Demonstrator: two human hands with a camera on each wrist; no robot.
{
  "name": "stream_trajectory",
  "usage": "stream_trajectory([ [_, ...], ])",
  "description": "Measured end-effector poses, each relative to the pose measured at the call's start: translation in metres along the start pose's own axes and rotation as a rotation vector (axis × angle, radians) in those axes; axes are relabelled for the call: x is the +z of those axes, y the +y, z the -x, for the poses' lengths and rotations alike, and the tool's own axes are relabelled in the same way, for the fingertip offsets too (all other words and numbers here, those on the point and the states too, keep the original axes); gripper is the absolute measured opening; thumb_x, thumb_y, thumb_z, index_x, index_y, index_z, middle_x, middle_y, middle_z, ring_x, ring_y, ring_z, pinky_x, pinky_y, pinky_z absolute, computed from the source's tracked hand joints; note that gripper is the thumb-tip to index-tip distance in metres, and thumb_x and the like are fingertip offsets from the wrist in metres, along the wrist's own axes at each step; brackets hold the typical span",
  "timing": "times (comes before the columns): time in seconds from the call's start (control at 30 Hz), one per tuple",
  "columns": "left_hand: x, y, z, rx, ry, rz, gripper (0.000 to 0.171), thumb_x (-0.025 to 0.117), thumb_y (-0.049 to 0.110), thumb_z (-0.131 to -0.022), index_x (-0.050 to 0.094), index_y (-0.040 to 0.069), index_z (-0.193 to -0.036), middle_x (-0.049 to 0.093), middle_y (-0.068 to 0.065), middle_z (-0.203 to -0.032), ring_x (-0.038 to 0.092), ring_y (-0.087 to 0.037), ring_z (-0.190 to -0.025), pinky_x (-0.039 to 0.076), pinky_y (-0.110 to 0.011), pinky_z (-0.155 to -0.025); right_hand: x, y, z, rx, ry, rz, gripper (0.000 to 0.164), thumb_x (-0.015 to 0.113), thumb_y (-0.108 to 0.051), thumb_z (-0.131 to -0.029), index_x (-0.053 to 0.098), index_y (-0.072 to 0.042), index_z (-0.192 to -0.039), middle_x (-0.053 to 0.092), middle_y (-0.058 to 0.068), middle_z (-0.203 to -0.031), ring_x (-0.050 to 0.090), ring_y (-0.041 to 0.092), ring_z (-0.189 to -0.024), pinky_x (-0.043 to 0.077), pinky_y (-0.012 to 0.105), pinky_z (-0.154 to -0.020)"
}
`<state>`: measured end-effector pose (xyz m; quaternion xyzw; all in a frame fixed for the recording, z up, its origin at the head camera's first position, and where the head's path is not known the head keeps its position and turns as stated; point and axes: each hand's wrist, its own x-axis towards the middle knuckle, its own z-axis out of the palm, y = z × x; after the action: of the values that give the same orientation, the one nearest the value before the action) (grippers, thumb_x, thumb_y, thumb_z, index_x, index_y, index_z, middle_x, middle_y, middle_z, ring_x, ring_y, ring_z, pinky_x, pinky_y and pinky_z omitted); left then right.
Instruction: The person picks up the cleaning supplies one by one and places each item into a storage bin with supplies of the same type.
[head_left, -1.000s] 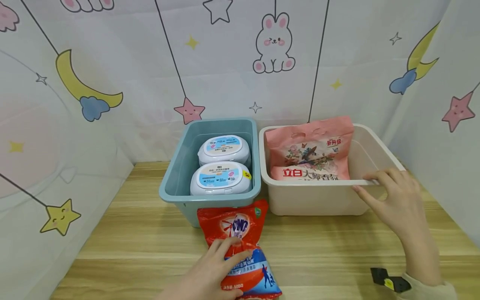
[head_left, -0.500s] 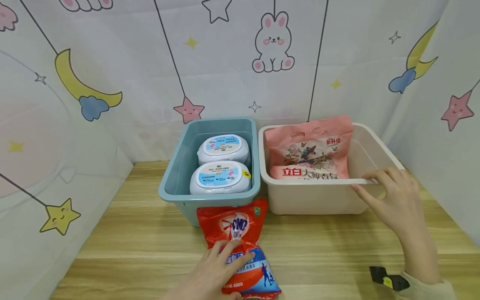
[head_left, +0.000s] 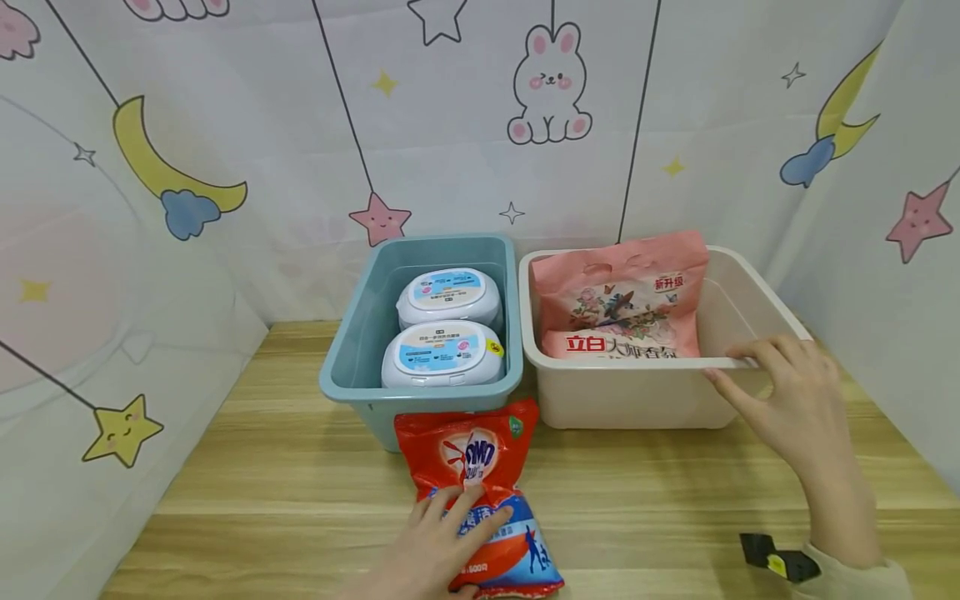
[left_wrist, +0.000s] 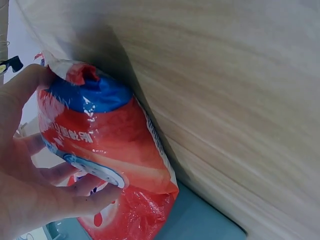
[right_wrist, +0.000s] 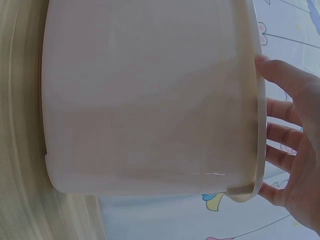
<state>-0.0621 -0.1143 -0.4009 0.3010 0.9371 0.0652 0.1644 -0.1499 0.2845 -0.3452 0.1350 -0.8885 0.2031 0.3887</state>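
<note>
Both hands are on something. With its thumb at the near end and its other fingers spread over the front, the left hand (head_left: 431, 537) holds, rather loosely, a soft, shiny red and blue plastic bag (head_left: 495, 479). That bag is on the pale wooden table (head_left: 300, 467), its top end right by the front wall of a light blue plastic bin (head_left: 378, 421) with two white plastic tubs (head_left: 444, 357) inside; whether bag and bin touch is hard to tell. The right hand (head_left: 787, 396) pinches the front rim of a cream plastic bin (head_left: 637, 396), thumb outside, fingers inside. In that bin stands a flowery pink bag (head_left: 618, 296). The red and blue bag looks slippery and its filling likely slides about, so it could flop or slip if lifted by those spread fingers. Its floppy top could catch on the blue rim. If the right hand pushes too hard, the cream bin could tip or slide.
</note>
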Motion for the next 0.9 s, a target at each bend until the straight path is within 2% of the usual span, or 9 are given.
stream_trajectory([
  [0.3,0.0030,0.0014,-0.0022,-0.001,-0.002,-0.020,0.082,0.073,0.049,-0.077,0.029,0.045,-0.146,0.035,0.001,-0.148,0.037,-0.027,-0.129,0.049,-0.052,-0.095,0.0005,0.0004,-0.0001,-0.011,0.007,0.011,0.032,0.082,-0.017,-0.065,0.066,-0.005,-0.090,0.058,0.015,-0.083,0.053,0.038,-0.088,0.036,0.056,-0.079],
  [0.53,0.0053,0.0029,-0.0028,0.006,0.007,-0.019,0.082,0.074,0.041,-0.078,0.030,0.044,-0.147,0.039,0.000,-0.146,0.039,-0.025,-0.125,0.049,-0.050,-0.096,0.0005,0.0006,0.0005,-0.009,0.005,0.005,0.031,0.082,-0.017,-0.066,0.066,-0.005,-0.090,0.059,0.015,-0.084,0.053,0.039,-0.089,0.036,0.058,-0.082],
  [0.8,0.0065,0.0025,0.0003,0.012,0.042,0.065,0.083,0.073,0.030,-0.081,0.026,0.051,-0.145,0.039,0.001,-0.143,0.039,-0.023,-0.124,0.051,-0.049,-0.092,0.0010,0.0006,0.0004,-0.007,0.001,0.009,0.031,0.081,-0.018,-0.067,0.066,-0.005,-0.091,0.059,0.015,-0.084,0.052,0.038,-0.090,0.036,0.057,-0.083],
  [0.9,0.0067,0.0024,0.0004,0.012,0.049,0.069,0.082,0.073,0.029,-0.082,0.025,0.052,-0.145,0.040,0.002,-0.143,0.039,-0.021,-0.124,0.052,-0.047,-0.090,0.0009,0.0008,0.0003,-0.008,-0.002,0.009,0.032,0.081,-0.018,-0.067,0.066,-0.004,-0.091,0.058,0.015,-0.084,0.052,0.038,-0.090,0.036,0.057,-0.084],
])
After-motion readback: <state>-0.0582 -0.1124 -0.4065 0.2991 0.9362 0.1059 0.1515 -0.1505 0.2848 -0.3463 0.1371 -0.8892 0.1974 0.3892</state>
